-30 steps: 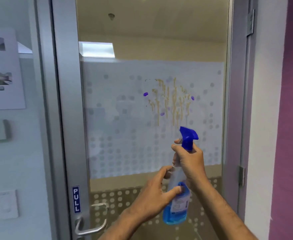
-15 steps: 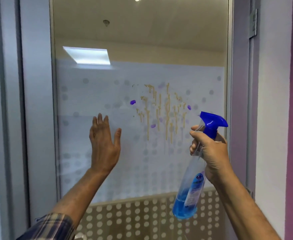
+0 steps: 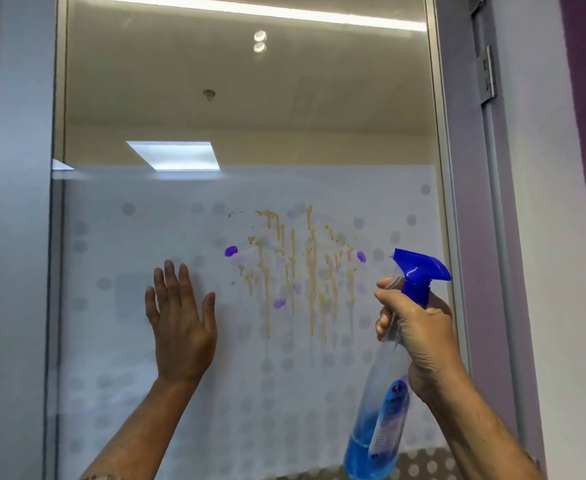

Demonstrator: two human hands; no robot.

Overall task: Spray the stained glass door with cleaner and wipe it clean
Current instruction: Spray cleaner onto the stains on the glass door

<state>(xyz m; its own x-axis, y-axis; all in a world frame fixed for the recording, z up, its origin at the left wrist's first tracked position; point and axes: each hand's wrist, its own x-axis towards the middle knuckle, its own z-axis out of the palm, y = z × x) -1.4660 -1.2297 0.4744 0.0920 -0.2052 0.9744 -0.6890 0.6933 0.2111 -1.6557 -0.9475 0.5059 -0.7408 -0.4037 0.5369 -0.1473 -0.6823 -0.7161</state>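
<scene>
Against glass door [image 3: 118,334], left hand [image 3: 180,327] spreading flat beside stains [image 3: 298,271]; right hand [image 3: 419,334] gripping spray bottle [image 3: 381,417] near right frame [image 3: 458,209].

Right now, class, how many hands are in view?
2. The left hand is open at the glass, left of the stains; the right hand grips the bottle, right of them.

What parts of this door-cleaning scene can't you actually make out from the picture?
Head view only:
- Spray bottle: its base is cut off by the bottom edge, and the label is too blurred to read.
- Trigger: hidden by the right hand.
- Left hand: whether the palm touches the glass cannot be told.
- No cloth is in view.
</scene>
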